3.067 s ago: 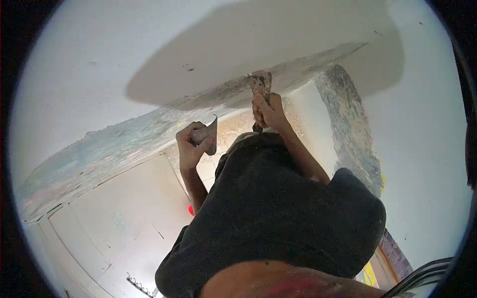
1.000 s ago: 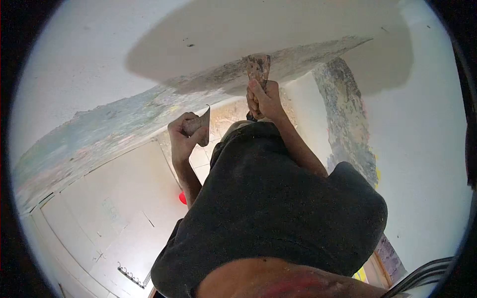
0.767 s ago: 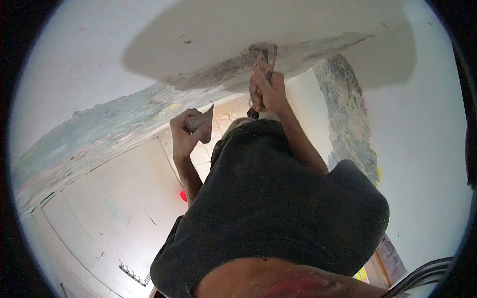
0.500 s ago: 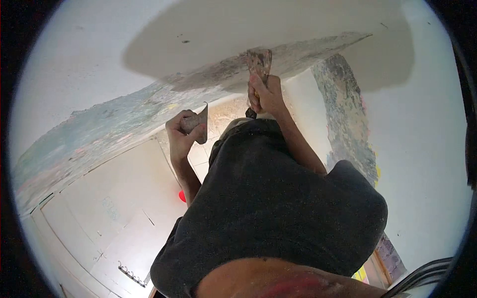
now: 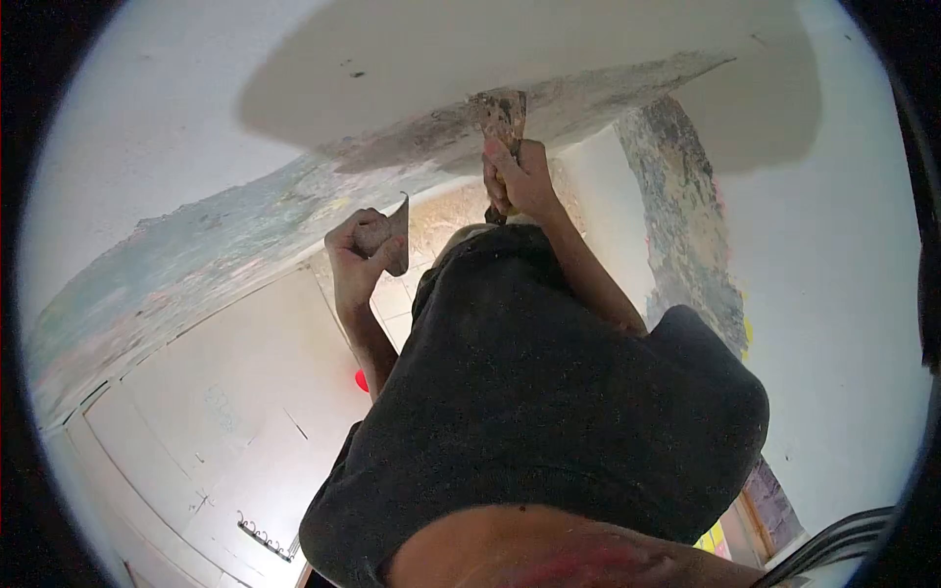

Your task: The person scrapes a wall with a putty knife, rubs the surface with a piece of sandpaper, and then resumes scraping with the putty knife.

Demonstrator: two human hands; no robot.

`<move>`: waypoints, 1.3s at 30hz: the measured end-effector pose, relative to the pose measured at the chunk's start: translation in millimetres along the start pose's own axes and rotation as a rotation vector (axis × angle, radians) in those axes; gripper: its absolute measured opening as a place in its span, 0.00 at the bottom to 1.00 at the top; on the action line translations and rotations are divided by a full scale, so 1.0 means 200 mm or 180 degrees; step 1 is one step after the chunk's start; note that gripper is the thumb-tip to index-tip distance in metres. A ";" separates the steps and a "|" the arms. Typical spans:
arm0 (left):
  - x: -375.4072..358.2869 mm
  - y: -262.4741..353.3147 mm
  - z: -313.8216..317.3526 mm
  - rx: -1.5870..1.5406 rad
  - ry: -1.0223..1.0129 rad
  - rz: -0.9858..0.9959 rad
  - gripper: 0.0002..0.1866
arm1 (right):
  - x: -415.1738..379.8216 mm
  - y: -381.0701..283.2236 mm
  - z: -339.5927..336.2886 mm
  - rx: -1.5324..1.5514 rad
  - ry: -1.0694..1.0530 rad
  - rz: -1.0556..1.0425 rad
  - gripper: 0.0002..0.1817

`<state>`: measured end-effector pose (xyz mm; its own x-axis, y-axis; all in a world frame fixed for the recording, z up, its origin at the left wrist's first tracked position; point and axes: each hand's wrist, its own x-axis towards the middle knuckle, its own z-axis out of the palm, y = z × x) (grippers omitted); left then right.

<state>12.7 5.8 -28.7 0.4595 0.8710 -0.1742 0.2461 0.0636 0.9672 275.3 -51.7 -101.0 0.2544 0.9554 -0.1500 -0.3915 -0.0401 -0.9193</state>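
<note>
My right hand point(image 5: 527, 181) is closed around the handle of a putty knife point(image 5: 504, 113) with a stained, plaster-caked blade. That blade rests against the wall at the upper edge of a rough, bared grey strip point(image 5: 235, 220). To the left, my left hand point(image 5: 351, 257) grips a second scraper with a wide, thin metal blade point(image 5: 401, 230), seen almost edge-on. Its thick handle is dusty, and the blade stands apart from the wall. My fingers partly cover both handles.
White wall point(image 5: 549, 39) surrounds the bared strip, with my shadow across it. Another scraped strip point(image 5: 676, 186) runs down the adjoining wall at right. A white door-like panel point(image 5: 245, 372) and a hook rail point(image 5: 265, 539) are at lower left. Cables point(image 5: 833, 544) cross the lower right.
The whole view has shifted slightly, so the wall and both hands appear a little higher. The right putty knife stays at nearly the same spot on the wall. Both grips are unchanged.
</note>
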 end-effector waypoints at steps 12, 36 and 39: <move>0.01 0.03 0.02 0.0202 0.0112 0.0044 0.14 | -0.03 -0.10 0.07 0.0133 0.0022 0.0101 0.28; -0.03 0.01 0.03 -0.0008 0.0144 0.0075 0.12 | -0.01 -0.07 0.05 0.0072 -0.0082 -0.0055 0.28; -0.04 0.03 0.02 0.0211 0.0093 0.0020 0.12 | 0.01 -0.05 0.06 0.0128 -0.0070 -0.0129 0.29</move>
<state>14.4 -2.7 -23.1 0.4364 0.8851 -0.1618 0.2998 0.0265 0.9536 268.5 -46.6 -86.7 0.2515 0.9622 -0.1044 -0.4165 0.0102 -0.9091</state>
